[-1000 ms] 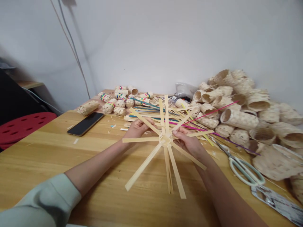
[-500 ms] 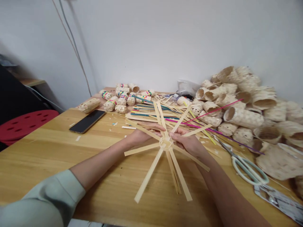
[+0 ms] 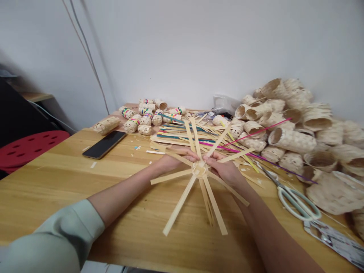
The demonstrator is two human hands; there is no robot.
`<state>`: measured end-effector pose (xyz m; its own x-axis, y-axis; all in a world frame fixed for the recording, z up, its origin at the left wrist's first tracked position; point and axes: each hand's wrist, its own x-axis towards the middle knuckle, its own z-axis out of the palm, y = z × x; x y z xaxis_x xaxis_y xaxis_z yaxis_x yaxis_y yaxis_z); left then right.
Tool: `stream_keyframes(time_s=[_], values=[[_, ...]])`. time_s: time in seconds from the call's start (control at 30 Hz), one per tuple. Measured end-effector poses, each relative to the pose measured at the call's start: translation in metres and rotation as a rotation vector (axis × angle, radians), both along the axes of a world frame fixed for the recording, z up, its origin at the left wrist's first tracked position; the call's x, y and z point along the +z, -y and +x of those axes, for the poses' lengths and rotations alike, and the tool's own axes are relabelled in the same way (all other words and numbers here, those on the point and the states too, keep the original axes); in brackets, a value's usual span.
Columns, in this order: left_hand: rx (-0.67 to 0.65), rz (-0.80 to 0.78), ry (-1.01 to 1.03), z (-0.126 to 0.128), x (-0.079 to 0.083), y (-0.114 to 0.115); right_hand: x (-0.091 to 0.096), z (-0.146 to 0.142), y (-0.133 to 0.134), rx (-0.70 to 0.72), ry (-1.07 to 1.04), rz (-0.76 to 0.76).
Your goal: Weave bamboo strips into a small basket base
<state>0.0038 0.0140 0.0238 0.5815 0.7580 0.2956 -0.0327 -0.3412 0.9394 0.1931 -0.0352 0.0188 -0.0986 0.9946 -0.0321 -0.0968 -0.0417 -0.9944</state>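
Both my hands hold a star of flat bamboo strips (image 3: 200, 169) joined at a small woven hub, a little above the wooden table (image 3: 57, 182). My left hand (image 3: 173, 159) pinches the strips just left of the hub. On the hub's right side my right hand (image 3: 224, 168) grips it with closed fingers. The strips fan out in all directions, the longest ones pointing toward me.
A black phone (image 3: 104, 145) lies at the left. Small woven rolls with coloured bands (image 3: 142, 117) and loose coloured strips (image 3: 182, 132) lie behind my hands. A heap of woven baskets (image 3: 292, 125) fills the right, with scissors (image 3: 295, 201) in front. A red stool (image 3: 28, 148) stands left.
The strip star has turned a little in my hands and moved slightly away from me. My fingers have closed in nearer the hub.
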Motion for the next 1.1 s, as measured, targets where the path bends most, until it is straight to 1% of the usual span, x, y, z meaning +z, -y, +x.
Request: stream_keyframes(time_s=[0.17, 0.27, 0.47, 0.6, 0.7, 0.8, 0.9, 1.0, 1.1], values=[[0.181, 0.015, 0.059, 0.006, 0.003, 0.0, 0.004, -0.002, 0.0, 0.003, -0.061, -0.071], [0.226, 0.035, 0.093, 0.008, 0.0, -0.001, 0.004, -0.002, 0.0, -0.007, -0.063, -0.077], [0.089, -0.072, 0.064, 0.01, -0.002, 0.001, -0.001, -0.004, 0.002, -0.026, -0.093, -0.121], [0.104, -0.132, 0.054, 0.012, -0.001, 0.004, -0.005, -0.005, 0.0, -0.034, -0.059, -0.083], [0.102, -0.168, 0.044, 0.014, -0.003, 0.004, -0.008, -0.004, -0.002, -0.079, 0.01, -0.04], [0.067, -0.211, 0.042, 0.012, -0.006, -0.001, -0.01, -0.005, -0.002, -0.142, 0.075, -0.012], [-0.025, -0.272, 0.008, 0.008, -0.009, -0.01, -0.009, -0.007, -0.001, -0.171, 0.078, -0.022], [-0.148, -0.395, -0.028, 0.005, -0.012, -0.018, -0.007, -0.01, 0.001, -0.17, 0.107, -0.05], [-0.201, -0.561, 0.011, 0.005, -0.013, -0.02, -0.007, -0.012, 0.003, -0.164, 0.159, -0.07]])
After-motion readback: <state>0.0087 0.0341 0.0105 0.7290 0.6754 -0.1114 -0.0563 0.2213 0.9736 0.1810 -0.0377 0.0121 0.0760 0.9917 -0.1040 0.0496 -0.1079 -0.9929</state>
